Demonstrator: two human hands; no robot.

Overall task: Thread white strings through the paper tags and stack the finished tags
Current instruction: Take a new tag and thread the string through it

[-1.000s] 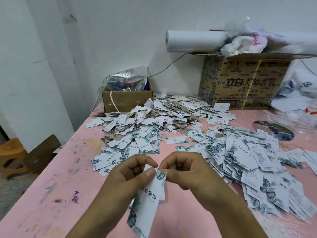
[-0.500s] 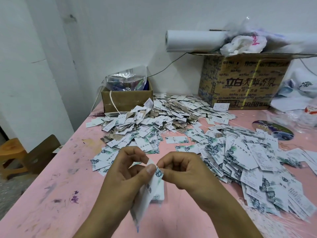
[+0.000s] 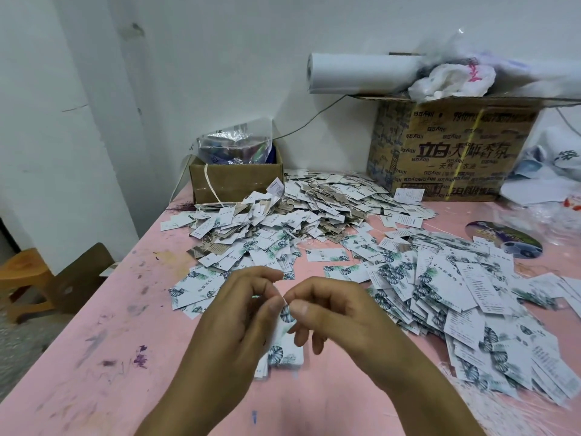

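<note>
Our left hand (image 3: 242,316) & right hand (image 3: 342,313) have closed in since a sec ago. Both thumbs + forefingers now pinch the top corner of the tag (image 3: 284,350), which hangs near us, no longer facing us. Prob. mid-threading at the hole, but the string's too thin to make out. Loose tags pile (image 3: 456,297) lies right, strung heap (image 3: 314,202) far, on the pink table (image 3: 94,341).

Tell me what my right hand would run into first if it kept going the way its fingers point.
The right hand points leftward at the paper tag pinched between both hands; right behind it comes the left hand, seemingly touching, though depth is unclear.
</note>
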